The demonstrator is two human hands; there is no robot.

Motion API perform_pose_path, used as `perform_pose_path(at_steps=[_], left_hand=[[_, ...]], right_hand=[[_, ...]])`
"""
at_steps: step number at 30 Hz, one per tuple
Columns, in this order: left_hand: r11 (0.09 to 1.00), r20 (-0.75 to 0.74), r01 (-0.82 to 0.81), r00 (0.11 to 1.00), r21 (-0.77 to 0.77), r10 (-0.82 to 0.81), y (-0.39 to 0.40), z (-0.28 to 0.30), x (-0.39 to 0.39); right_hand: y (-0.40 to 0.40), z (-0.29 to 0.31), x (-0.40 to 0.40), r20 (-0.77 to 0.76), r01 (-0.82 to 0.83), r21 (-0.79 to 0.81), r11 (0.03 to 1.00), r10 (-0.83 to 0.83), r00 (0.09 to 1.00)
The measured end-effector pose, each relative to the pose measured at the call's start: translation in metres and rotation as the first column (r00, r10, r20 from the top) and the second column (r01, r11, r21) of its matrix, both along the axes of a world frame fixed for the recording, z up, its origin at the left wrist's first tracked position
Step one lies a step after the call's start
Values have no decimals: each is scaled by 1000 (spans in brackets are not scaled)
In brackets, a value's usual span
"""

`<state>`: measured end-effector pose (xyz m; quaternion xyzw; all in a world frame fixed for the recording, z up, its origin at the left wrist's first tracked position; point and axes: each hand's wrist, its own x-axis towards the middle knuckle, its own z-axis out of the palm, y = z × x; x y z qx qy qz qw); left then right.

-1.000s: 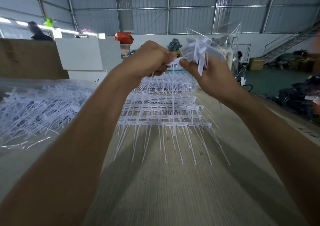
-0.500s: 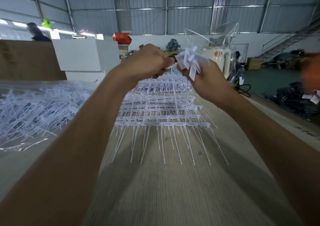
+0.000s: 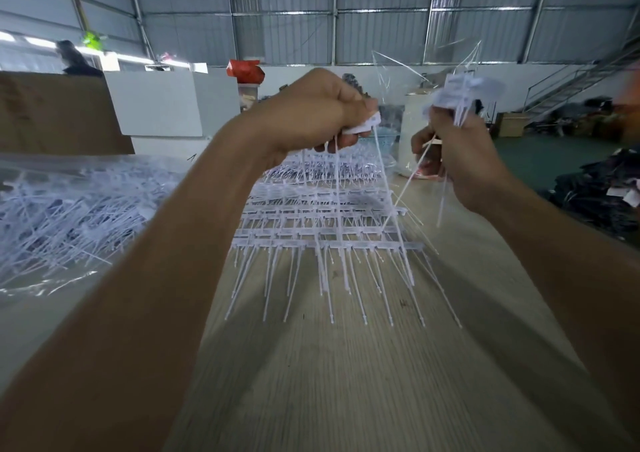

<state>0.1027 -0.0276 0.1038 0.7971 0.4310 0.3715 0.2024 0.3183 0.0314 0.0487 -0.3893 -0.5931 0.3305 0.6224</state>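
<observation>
With the left hand (image 3: 311,112) clenched on a white tie strip (image 3: 363,127) raised above the rows of ties (image 3: 329,233) on the table (image 3: 346,382), and the right hand (image 3: 467,167) gripping a bundle of detached ties (image 3: 460,90), a slackened grip risks dropped pieces scattering the aligned rows.
</observation>
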Motion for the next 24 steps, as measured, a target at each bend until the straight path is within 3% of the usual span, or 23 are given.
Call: perform_pose_path(at_steps=[3, 6, 10, 14, 17, 20, 24], left_hand=[[1000, -54, -25, 998, -9, 24, 7, -5, -3], [999, -81, -41, 996, -7, 40, 10, -8, -5], [999, -78, -47, 996, -6, 46, 10, -9, -6], [998, -100, -68, 993, -6, 67, 13, -12, -6], [998, -122, -62, 991, -16, 60, 12, -12, -7], [998, -159, -49, 986, -49, 41, 11, -12, -6], [998, -209, -55, 977, -28, 48, 7, -12, -4]], right_hand=[[-2, -6, -8, -7, -86, -40, 995, 86, 996], [-1, -12, -11, 94, -62, -27, 998, 64, 994], [0, -11, -15, 105, -85, 5, 996, 84, 991], [0, -11, -16, 286, -8, 44, 999, -5, 958], [-2, -12, -18, 228, 24, 104, 994, -47, 973], [-8, -8, -19, 77, -23, 132, 991, 13, 997], [-14, -4, -22, 94, -76, 199, 977, 58, 994]])
